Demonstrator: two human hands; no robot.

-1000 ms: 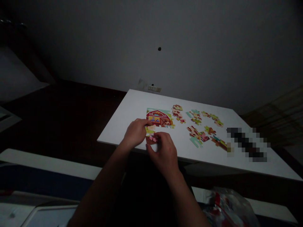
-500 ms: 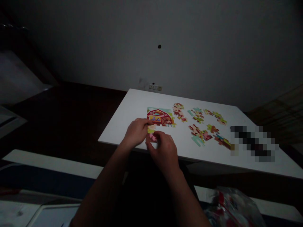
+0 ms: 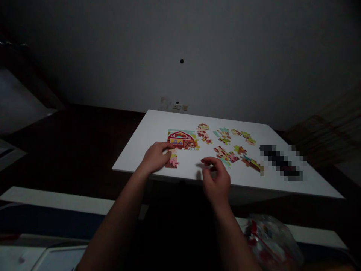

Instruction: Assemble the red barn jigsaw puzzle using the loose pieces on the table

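Note:
A partly joined jigsaw puzzle with a red barn lies on the white table. Below its left side sits a joined strip with a pink pig. My left hand rests at the puzzle's left edge, index finger on the barn part and thumb by the pig strip, the two apart. My right hand hovers over the table's front edge, right of the pig strip. Its fingers are curled, with a gap to the thumb and no puzzle piece visible between them. The palm side is partly hidden.
Loose puzzle pieces lie in groups: one group beside the barn, others further right. A pixelated dark object lies at the table's right. A clear plastic bag is at lower right. Behind stands a grey wall.
My right hand has left the pig strip and moved right. My left hand stays at the puzzle's left edge. The whole view has shifted slightly.

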